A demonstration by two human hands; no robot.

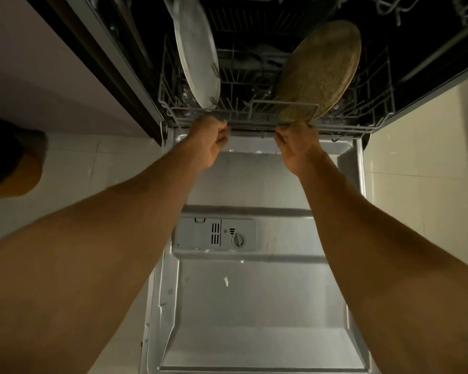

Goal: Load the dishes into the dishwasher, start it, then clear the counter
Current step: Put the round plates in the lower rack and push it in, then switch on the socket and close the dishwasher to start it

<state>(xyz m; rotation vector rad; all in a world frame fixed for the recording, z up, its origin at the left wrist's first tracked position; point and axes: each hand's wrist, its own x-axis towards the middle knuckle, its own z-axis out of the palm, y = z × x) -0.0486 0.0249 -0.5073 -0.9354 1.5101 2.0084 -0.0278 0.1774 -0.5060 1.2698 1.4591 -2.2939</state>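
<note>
The dishwasher stands open, its door (pixel 254 306) folded down flat below me. The lower wire rack (pixel 349 128) sits inside the tub and holds two plates on edge: a white plate (pixel 197 58) on the left and a speckled brown plate (pixel 319 71) on the right. My left hand (pixel 210 140) is closed around the rack's front rail below the white plate. My right hand (pixel 297 143) grips the same rail below the brown plate. Part of the upper rack (pixel 405 9) shows at the top right.
The detergent dispenser (pixel 216 234) is set in the door's inner face. Cabinet fronts flank the dishwasher on both sides, above a pale tiled floor (pixel 416 171). A dark and orange shape (pixel 8 163) lies at the far left edge.
</note>
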